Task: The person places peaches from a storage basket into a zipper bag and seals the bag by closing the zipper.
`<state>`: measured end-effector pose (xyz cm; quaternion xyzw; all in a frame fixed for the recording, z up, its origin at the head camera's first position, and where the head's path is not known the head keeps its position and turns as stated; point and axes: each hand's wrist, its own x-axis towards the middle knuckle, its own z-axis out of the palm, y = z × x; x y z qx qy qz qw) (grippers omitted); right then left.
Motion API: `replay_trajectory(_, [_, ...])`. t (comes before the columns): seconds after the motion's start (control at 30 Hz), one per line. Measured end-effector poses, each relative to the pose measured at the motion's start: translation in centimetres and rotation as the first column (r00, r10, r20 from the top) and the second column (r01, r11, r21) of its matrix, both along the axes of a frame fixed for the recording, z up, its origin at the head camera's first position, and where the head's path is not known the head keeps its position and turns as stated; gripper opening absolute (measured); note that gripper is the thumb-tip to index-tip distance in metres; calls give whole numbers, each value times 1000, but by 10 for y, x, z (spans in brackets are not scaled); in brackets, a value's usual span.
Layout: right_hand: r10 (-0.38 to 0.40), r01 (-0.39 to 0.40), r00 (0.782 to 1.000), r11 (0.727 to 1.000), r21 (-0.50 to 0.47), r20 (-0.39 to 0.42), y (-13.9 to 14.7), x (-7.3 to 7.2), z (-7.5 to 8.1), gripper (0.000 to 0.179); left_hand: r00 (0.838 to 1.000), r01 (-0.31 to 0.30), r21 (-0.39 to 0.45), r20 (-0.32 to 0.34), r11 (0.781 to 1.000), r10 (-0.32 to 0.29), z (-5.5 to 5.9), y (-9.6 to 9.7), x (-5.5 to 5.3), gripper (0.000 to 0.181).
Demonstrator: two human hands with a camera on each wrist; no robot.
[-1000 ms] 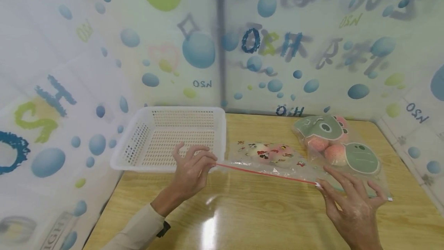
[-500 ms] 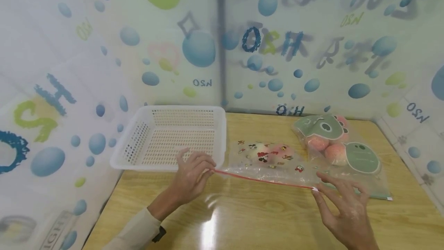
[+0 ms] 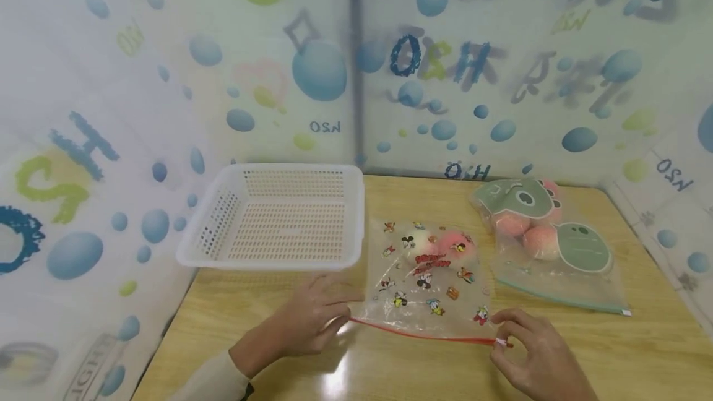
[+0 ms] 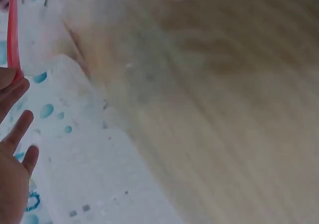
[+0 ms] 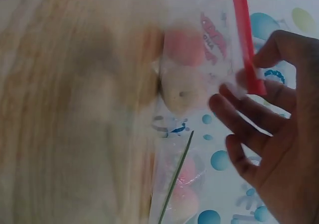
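A clear zip bag (image 3: 412, 302) with small cartoon prints lies on the table, holding a pale and a pink round fruit that look like peaches (image 3: 457, 247). Along its near edge runs a red zip strip (image 3: 414, 333). My left hand (image 3: 303, 317) pinches the left end of this strip between thumb and finger; the left wrist view shows the same grip. At the right end, my right hand (image 3: 537, 351) pinches the strip by the white slider (image 3: 501, 342). In the right wrist view, its other fingers are spread below the red strip (image 5: 241, 32).
A white perforated plastic basket (image 3: 356, 215) stands at the back left. To the right lies a second zip bag (image 3: 596, 289) with green frog-like prints, a green zip and several pinkish peaches inside. Patterned curtain walls (image 3: 267, 79) close in the wooden table (image 3: 423, 376).
Both hands have moved toward me and down, drawing the red zip strip nearer. The cartoon bag's front is now spread flatter, showing more prints. The basket and green bag stayed put.
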<state>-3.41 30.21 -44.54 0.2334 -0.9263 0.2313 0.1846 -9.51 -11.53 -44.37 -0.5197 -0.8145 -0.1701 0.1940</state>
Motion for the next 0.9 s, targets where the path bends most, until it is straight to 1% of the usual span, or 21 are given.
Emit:
replay_trajectory(0.03, [-4, 3, 999, 1000, 26, 53, 0, 1, -2, 42, 1000, 20, -30, 18, 999, -19, -2, 1, 2, 8])
replay_trajectory(0.1, [-14, -1, 985, 996, 85, 171, 1, 2, -4, 43, 997, 59, -90, 61, 994, -53, -7, 4, 6, 6])
replay_trajectory(0.13, [-31, 3, 968, 994, 113, 249, 1, 1, -4, 40, 995, 75, -122, 82, 990, -65, -9, 6, 8, 2])
replay_trajectory(0.17, [-56, 13, 946, 990, 137, 318, 0, 1, -3, 36, 993, 87, -154, 98, 984, -72, -10, 7, 9, 2])
replay_trajectory(0.2, [-86, 33, 931, 988, 153, 353, -1, 0, -1, 34, 992, 90, -187, 108, 978, -71, -10, 10, 10, 3])
replay_trajectory(0.23, [-111, 55, 925, 986, 160, 363, -2, -1, 1, 33, 992, 89, -214, 108, 973, -67, -10, 12, 11, 5])
replay_trajectory(0.27, [-131, 82, 928, 985, 152, 348, -4, -2, 2, 33, 993, 85, -234, 104, 969, -63, -8, 15, 11, 10])
replay_trajectory(0.33, [-173, 154, 943, 984, 88, 284, -11, -4, 7, 30, 996, 72, -249, 77, 966, -54, -3, 23, 11, 20])
replay_trajectory(0.37, [-169, 162, 961, 985, 50, 217, -16, -6, 7, 27, 996, 66, -242, 71, 968, -50, 1, 29, 11, 23])
replay_trajectory(0.4, [-146, 145, 978, 989, 17, 147, -20, -8, 7, 23, 997, 62, -240, 67, 969, -47, 4, 35, 11, 26])
replay_trajectory(0.43, [-113, 113, 989, 994, 6, 100, -26, -11, 6, 17, 997, 62, -247, 49, 967, -52, 5, 42, 12, 27])
replay_trajectory(0.47, [-84, 83, 994, 996, 12, 72, -33, -13, 5, 13, 998, 65, -267, 39, 962, -56, 5, 50, 14, 29])
replay_trajectory(0.5, [-58, 56, 996, 998, 34, 67, -39, -15, 2, 17, 998, 68, -290, 32, 954, -62, 5, 58, 16, 35])
replay_trajectory(0.53, [-24, 20, 998, 997, 72, 65, -45, -17, 0, 27, 998, 68, -325, 23, 943, -64, 3, 65, 20, 42])
replay_trajectory(0.6, [27, -41, 996, 987, 157, 90, -54, -20, -7, 41, 998, 62, -403, -2, 913, -68, -4, 77, 26, 51])
replay_trajectory(0.63, [34, -54, 994, 978, 200, 103, -58, -20, -11, 45, 998, 51, -440, -20, 897, -67, -7, 81, 29, 53])
replay_trajectory(0.67, [35, -61, 993, 969, 239, 111, -60, -21, -14, 47, 998, 37, -464, -31, 885, -58, -10, 83, 32, 54])
replay_trajectory(0.7, [42, -72, 992, 961, 268, 116, -62, -21, -17, 48, 998, 21, -479, -43, 877, -48, -13, 85, 33, 53])
replay_trajectory(0.73, [56, -87, 992, 956, 281, 117, -63, -21, -20, 47, 997, 6, -491, -59, 871, -40, -16, 86, 35, 50])
replay_trajectory(0.8, [77, -107, 991, 952, 288, 112, -63, -22, -23, 45, 997, -12, -498, -73, 867, -28, -19, 87, 36, 45])
replay_trajectory(0.9, [96, -122, 989, 957, 264, 111, -61, -26, -26, 44, 997, -19, -493, -71, 870, -19, -23, 89, 35, 43])
